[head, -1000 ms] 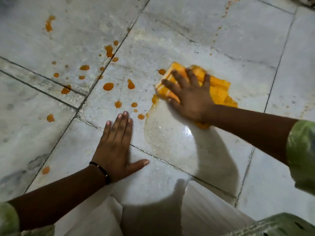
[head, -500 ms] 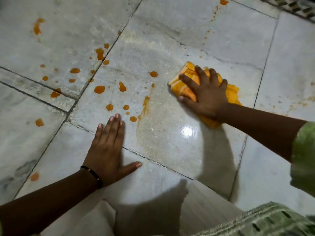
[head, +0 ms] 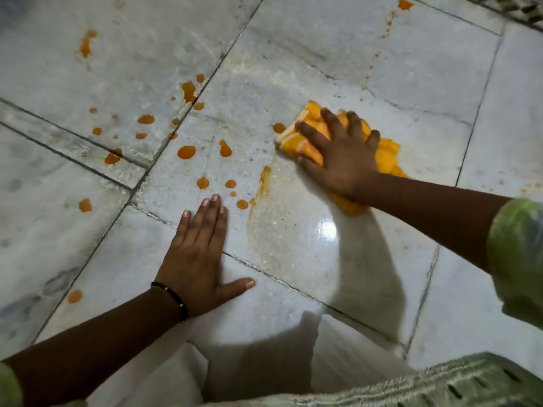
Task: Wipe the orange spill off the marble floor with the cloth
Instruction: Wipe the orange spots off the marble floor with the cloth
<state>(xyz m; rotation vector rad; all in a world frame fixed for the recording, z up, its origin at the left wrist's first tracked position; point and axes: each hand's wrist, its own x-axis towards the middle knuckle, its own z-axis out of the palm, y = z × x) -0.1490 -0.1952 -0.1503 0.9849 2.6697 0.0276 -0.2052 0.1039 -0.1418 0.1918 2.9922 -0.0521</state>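
My right hand (head: 338, 154) presses flat on a crumpled orange-yellow cloth (head: 388, 154) on the marble floor (head: 323, 54), fingers spread over it. Orange drops of the spill (head: 186, 152) are scattered left of the cloth, across two tiles and the seam between them. A thin orange streak (head: 264, 180) runs along the edge of a wet, shiny wiped patch (head: 288, 230) below the cloth. My left hand (head: 197, 254) lies flat on the floor, fingers together, palm down, just below the nearest drops. It holds nothing.
More orange drops sit far left (head: 85, 48), at the top right (head: 405, 4) and near the lower left (head: 75, 296). Dark grout lines cross the floor. My light trousers (head: 264, 371) and green garment fill the bottom edge. A patterned strip (head: 523, 10) borders the top right corner.
My right hand slid the cloth to the right, away from the drops, and has held roughly there since. The left hand stays planted.
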